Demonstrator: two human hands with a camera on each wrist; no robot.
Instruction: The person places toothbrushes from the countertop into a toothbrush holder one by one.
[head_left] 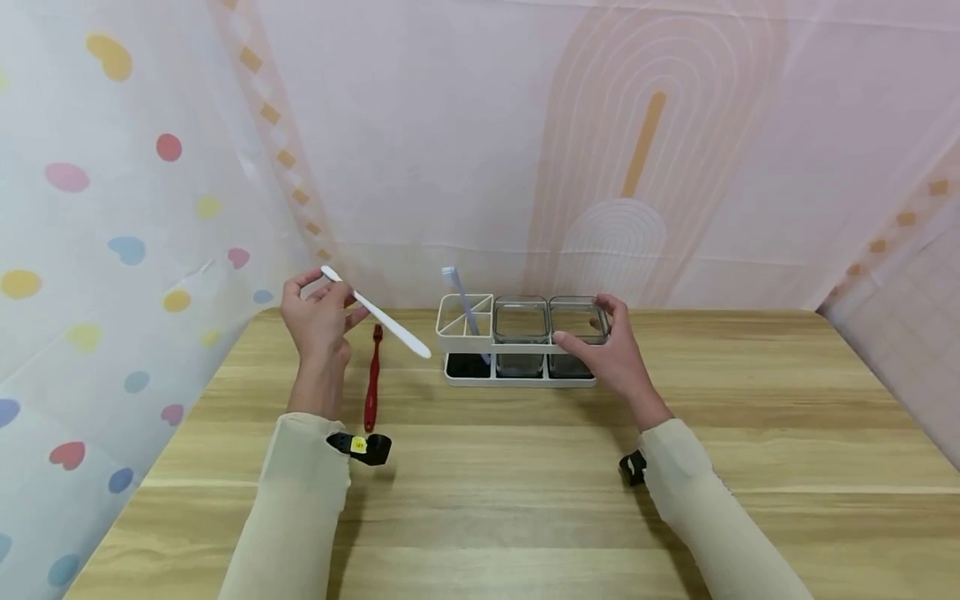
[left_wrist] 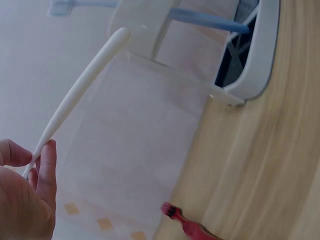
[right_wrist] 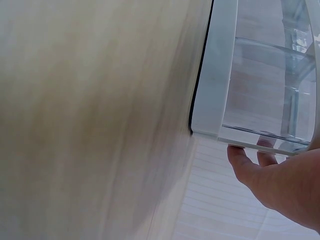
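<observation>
My left hand [head_left: 318, 317] is raised above the table's left part and pinches a white toothbrush [head_left: 378, 315] near its head end, the handle slanting down toward the white rack [head_left: 465, 333]. In the left wrist view the white toothbrush [left_wrist: 75, 95] runs from my fingers [left_wrist: 42, 170] up toward the rack [left_wrist: 250, 65]. A blue toothbrush [head_left: 463, 304] stands in the rack's left compartment. My right hand [head_left: 607, 350] grips the rack's right end, fingers around the right-hand clear cup [head_left: 577, 321]. A red toothbrush [head_left: 372, 379] lies flat on the table below my left hand.
A second clear cup [head_left: 520, 321] sits in the rack's middle slot. The wooden table [head_left: 525, 467] stretches wide in front. Patterned curtains close off the left, back and right sides. Black wrist cameras [head_left: 363, 447] sit on both sleeves.
</observation>
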